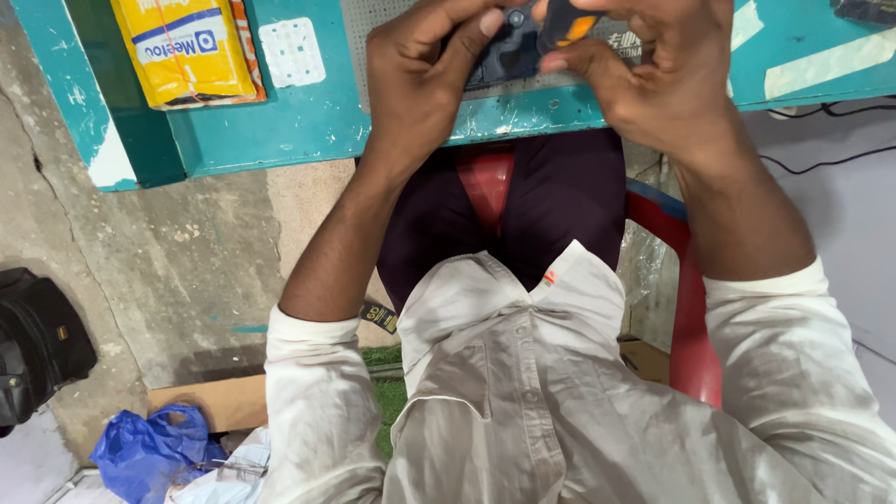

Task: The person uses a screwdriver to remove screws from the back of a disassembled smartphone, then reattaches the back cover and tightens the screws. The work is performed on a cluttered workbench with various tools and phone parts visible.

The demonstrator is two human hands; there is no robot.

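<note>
Hands [541,70] clasp dark device [509,51] at table edge [308,131] (crowded).

Teal workbench [280,131] as landmark — yellow packet [182,47] on its left end, white perforated square [292,51] just beside it. Below the bench: red plastic chair [695,308], black bag [33,341] far left, blue plastic bag [149,448], cardboard [229,401].

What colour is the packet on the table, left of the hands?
Yellow, with a blue-and-white label: the packet on the teal table, head view.

I get bright, even daylight and sharp focus. Soft shadow under the teal table [280,131]; edges bend slightly.
</note>
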